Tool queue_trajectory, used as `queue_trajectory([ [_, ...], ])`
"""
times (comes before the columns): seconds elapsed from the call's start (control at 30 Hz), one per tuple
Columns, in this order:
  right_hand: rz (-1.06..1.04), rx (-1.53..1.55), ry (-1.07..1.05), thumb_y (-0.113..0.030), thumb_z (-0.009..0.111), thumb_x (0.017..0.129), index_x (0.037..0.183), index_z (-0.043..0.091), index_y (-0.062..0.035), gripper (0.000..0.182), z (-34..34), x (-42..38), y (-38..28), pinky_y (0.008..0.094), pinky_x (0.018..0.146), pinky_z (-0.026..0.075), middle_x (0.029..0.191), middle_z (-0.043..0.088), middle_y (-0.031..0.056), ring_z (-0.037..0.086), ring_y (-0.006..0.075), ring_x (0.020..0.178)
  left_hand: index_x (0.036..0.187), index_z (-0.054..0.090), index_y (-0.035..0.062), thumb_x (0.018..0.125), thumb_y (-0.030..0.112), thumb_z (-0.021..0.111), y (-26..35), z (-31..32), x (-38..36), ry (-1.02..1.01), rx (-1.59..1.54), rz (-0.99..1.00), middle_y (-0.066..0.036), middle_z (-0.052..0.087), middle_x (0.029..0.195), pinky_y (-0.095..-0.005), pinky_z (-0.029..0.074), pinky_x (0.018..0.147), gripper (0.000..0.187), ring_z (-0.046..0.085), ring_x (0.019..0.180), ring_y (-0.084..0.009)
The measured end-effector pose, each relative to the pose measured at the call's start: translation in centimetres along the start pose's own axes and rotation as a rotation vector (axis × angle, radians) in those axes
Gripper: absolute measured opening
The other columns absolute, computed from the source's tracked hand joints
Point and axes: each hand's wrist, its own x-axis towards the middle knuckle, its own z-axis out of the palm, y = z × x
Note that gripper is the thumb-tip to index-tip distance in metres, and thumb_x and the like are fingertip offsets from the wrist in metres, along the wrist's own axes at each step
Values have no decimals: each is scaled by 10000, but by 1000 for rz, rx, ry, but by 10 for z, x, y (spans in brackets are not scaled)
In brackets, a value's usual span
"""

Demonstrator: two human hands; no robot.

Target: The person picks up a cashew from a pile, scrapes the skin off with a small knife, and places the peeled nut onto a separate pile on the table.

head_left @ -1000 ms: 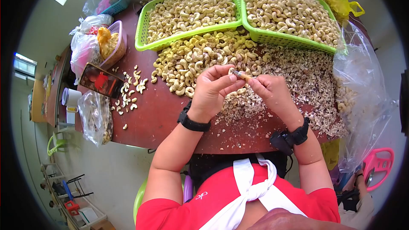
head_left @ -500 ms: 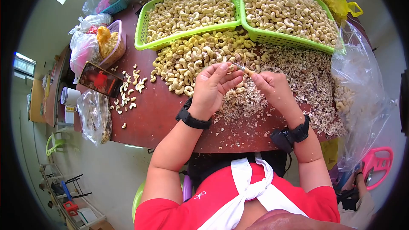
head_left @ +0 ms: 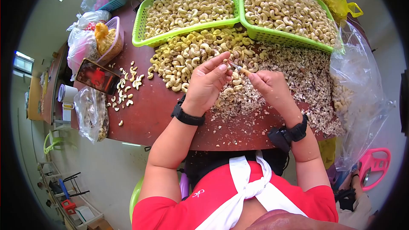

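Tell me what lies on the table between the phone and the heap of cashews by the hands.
In the head view, between the phone and the cashew heap: scattered loose cashews on bare table.

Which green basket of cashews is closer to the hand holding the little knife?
The right-hand green basket. Its front edge runs just beyond the right hand; the left basket sits farther off.

pale cream cashews [head_left: 194,55] heaped just beyond the left hand [head_left: 206,86] | two lime-green mesh baskets [head_left: 140,27] further beyond | speckled tan-and-white skins [head_left: 306,85] right of the right hand [head_left: 268,87] | dark red-brown table [head_left: 149,110] under both | black wristbands [head_left: 187,117] | red shirt [head_left: 213,204], white apron ties [head_left: 247,183] near the body
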Motion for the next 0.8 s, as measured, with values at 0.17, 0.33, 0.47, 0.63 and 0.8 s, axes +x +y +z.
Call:
queue_trajectory([
  [0.17, 2, -7, -20, -326, 507, 843, 591, 467, 21, 430, 0, 0, -1, 323, 435, 323, 487, 406, 111, 392, 183, 429, 1167, 469, 9, 807, -5, 528, 6, -2, 0, -48, -42, -10, -100, 561, 999, -242, 481, 703, 366, 558, 819, -134],
  [0.33, 9, -26, -45, -316, 514, 838, 610, 495, 25, 410, -1, -1, -4, 324, 439, 330, 500, 427, 118, 407, 188, 435, 1165, 473, 3, 761, -41, 569, 7, 2, -2, -82, 55, 41, -97, 556, 1020, -232, 473, 720, 418, 553, 846, -125],
  [0.47, -5, -16, -64, -308, 521, 832, 648, 534, 29, 385, -1, -1, -5, 326, 446, 339, 516, 450, 129, 437, 202, 443, 1149, 485, -16, 740, -62, 584, 5, 2, -2, -100, 135, 82, -86, 553, 1030, -231, 462, 752, 423, 543, 867, -104],
  [0.63, -12, -32, -78, -305, 521, 832, 649, 537, 33, 385, -1, -1, -6, 333, 450, 346, 518, 455, 134, 448, 218, 445, 1113, 514, -28, 732, -75, 586, 4, 2, -2, -95, 269, 153, -75, 551, 1035, -227, 442, 795, 391, 525, 910, -101],
  [0.8, -9, -44, -95, -307, 520, 832, 636, 533, 31, 390, 0, 0, -7, 336, 452, 347, 512, 459, 138, 440, 225, 436, 1092, 532, -27, 731, -81, 584, 2, -2, 0, -110, 367, 188, -67, 547, 1045, -218, 432, 808, 369, 511, 944, -106],
])
